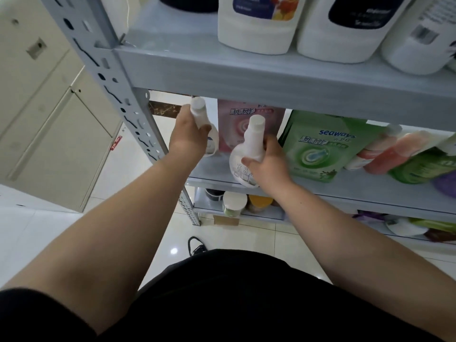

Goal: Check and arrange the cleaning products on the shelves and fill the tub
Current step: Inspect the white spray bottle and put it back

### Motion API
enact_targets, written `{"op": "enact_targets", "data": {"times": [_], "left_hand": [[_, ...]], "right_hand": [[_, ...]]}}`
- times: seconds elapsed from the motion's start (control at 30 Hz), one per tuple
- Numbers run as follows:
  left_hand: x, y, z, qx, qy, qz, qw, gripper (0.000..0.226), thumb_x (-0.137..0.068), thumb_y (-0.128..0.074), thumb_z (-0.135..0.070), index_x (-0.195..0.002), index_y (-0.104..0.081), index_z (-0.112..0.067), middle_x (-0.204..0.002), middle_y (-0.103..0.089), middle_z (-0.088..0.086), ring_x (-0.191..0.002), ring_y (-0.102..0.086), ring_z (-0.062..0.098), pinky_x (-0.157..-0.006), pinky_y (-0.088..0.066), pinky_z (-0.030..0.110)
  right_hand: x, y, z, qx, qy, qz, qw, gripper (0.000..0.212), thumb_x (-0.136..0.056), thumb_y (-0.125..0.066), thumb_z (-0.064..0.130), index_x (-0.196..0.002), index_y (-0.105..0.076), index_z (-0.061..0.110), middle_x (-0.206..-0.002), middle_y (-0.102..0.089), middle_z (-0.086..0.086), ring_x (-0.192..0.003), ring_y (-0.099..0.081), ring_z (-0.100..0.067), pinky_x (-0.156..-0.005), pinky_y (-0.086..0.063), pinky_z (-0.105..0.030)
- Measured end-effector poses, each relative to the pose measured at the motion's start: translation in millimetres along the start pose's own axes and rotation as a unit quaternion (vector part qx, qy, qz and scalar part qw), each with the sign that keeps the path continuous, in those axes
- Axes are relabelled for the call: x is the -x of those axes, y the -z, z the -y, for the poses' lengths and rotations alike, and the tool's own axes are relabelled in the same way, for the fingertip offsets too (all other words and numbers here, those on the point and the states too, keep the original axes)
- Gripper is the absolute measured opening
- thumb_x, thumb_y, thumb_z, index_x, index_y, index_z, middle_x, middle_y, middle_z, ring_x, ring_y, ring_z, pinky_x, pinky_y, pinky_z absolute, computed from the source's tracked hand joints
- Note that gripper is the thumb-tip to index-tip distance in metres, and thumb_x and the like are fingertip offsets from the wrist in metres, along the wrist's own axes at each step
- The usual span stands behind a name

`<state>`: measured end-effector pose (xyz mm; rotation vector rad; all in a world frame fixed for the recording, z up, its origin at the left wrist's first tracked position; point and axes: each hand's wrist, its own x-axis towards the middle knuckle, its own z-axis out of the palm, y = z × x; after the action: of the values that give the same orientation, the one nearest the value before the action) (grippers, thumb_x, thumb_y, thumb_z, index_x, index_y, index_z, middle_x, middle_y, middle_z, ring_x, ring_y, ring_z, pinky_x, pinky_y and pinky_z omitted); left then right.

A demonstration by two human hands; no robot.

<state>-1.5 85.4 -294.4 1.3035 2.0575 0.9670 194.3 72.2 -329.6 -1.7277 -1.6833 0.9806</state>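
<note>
My left hand (188, 130) grips the neck of the left white bottle (198, 111) and my right hand (271, 164) grips the right white bottle (254, 134), both at the middle shelf's (345, 196) left end. A pink pouch (234, 129) stands behind them, and a green pouch (311, 154) stands just right.

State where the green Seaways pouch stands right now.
In the head view the green Seaways pouch stands on the middle shelf, right of centre, between the right hand gripping a white bottle and a reddish bottle.
</note>
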Motion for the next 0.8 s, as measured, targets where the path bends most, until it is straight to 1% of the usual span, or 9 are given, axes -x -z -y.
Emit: {"op": "enact_targets", "data": {"times": [0.1, 0.17, 0.23, 0.33, 0.4, 0.5, 0.63, 0.73, 0.8], "left_hand": [[27.0, 5.8, 12.6, -0.005, -0.033, -0.007, 0.999, 0.042, -0.097, -0.063, -0.017, -0.134, -0.045, -0.012, -0.115, -0.056, 0.001, -0.1, -0.052, 0.023, -0.084, -0.039, 0.032], [41.9, 11.8, 20.2, -0.023, -0.045, -0.002, 0.999, 0.045, -0.097, -0.064, -0.02, -0.136, -0.044, -0.01, -0.126, -0.057, 0.009, -0.11, -0.055, 0.029, -0.086, -0.043, 0.036], [55.4, 19.2, 26.2, -0.046, -0.039, 0.001, 0.998, 0.045, -0.097, -0.065, -0.022, -0.134, -0.044, -0.009, -0.128, -0.057, 0.011, -0.113, -0.055, 0.03, -0.085, -0.042, 0.036], [74.3, 29.2, 38.1, -0.053, -0.049, 0.004, 0.997, 0.044, -0.095, -0.067, -0.025, -0.131, -0.048, -0.009, -0.125, -0.057, 0.01, -0.11, -0.055, 0.029, -0.082, -0.039, 0.033], [83.9, 35.5, 45.6, -0.052, -0.048, 0.007, 0.997, 0.045, -0.095, -0.067, -0.025, -0.132, -0.048, -0.008, -0.126, -0.057, 0.012, -0.11, -0.054, 0.03, -0.08, -0.038, 0.033], [89.6, 45.8, 55.2, -0.056, -0.034, 0.01, 0.998, 0.047, -0.095, -0.067, -0.028, -0.133, -0.047, -0.009, -0.126, -0.057, 0.009, -0.111, -0.054, 0.027, -0.08, -0.04, 0.034], [92.6, 55.5, 64.6, -0.051, -0.026, 0.018, 0.998, 0.048, -0.095, -0.067, -0.028, -0.137, -0.046, -0.013, -0.13, -0.057, 0.005, -0.116, -0.053, 0.023, -0.083, -0.039, 0.031], [90.9, 57.4, 66.4, -0.041, -0.022, 0.02, 0.999, 0.048, -0.095, -0.067, -0.028, -0.136, -0.047, -0.014, -0.128, -0.058, 0.003, -0.115, -0.054, 0.022, -0.084, -0.04, 0.031], [89.0, 56.7, 65.2, -0.031, -0.017, 0.026, 0.999, 0.048, -0.095, -0.067, -0.029, -0.136, -0.047, -0.015, -0.128, -0.058, 0.002, -0.114, -0.055, 0.022, -0.084, -0.043, 0.033]], "right_hand": [[-3.7, -5.9, 4.7, 0.001, -0.005, 0.0, 1.0, 0.059, -0.086, -0.08, 0.023, -0.133, -0.044, 0.017, -0.129, -0.056, -0.006, -0.11, -0.058, -0.028, -0.09, -0.051, -0.04], [-4.5, -12.1, 8.6, 0.0, -0.002, 0.008, 1.0, 0.058, -0.088, -0.079, 0.022, -0.134, -0.044, 0.016, -0.123, -0.053, -0.002, -0.108, -0.056, -0.025, -0.086, -0.045, -0.034], [-5.5, -19.5, 14.8, 0.008, 0.01, 0.018, 1.0, 0.059, -0.089, -0.077, 0.022, -0.138, -0.044, 0.019, -0.127, -0.055, -0.001, -0.108, -0.054, -0.021, -0.086, -0.04, -0.031], [-11.7, -35.1, 29.9, 0.028, 0.044, 0.039, 0.998, 0.057, -0.09, -0.076, 0.021, -0.138, -0.045, 0.023, -0.132, -0.058, -0.001, -0.108, -0.053, -0.018, -0.087, -0.041, -0.032], [-18.6, -45.9, 44.1, 0.056, 0.057, 0.054, 0.995, 0.053, -0.091, -0.075, 0.023, -0.134, -0.045, 0.023, -0.127, -0.061, -0.001, -0.11, -0.058, -0.022, -0.085, -0.041, -0.032], [-30.6, -59.8, 66.1, 0.107, 0.063, 0.062, 0.99, 0.048, -0.091, -0.075, 0.028, -0.131, -0.047, 0.022, -0.124, -0.063, -0.004, -0.111, -0.062, -0.027, -0.086, -0.048, -0.037], [-45.2, -75.0, 81.0, 0.136, 0.076, 0.04, 0.987, 0.051, -0.092, -0.073, 0.03, -0.137, -0.049, 0.027, -0.13, -0.05, -0.007, -0.114, -0.059, -0.03, -0.09, -0.047, -0.038], [-55.2, -82.9, 87.8, 0.154, 0.07, 0.028, 0.985, 0.049, -0.094, -0.069, 0.032, -0.137, -0.048, 0.026, -0.127, -0.045, -0.009, -0.108, -0.06, -0.033, -0.081, -0.043, -0.035], [-59.6, -85.3, 91.1, 0.167, 0.069, 0.028, 0.983, 0.049, -0.094, -0.067, 0.033, -0.138, -0.047, 0.026, -0.127, -0.044, -0.01, -0.108, -0.06, -0.035, -0.08, -0.044, -0.036]]}}
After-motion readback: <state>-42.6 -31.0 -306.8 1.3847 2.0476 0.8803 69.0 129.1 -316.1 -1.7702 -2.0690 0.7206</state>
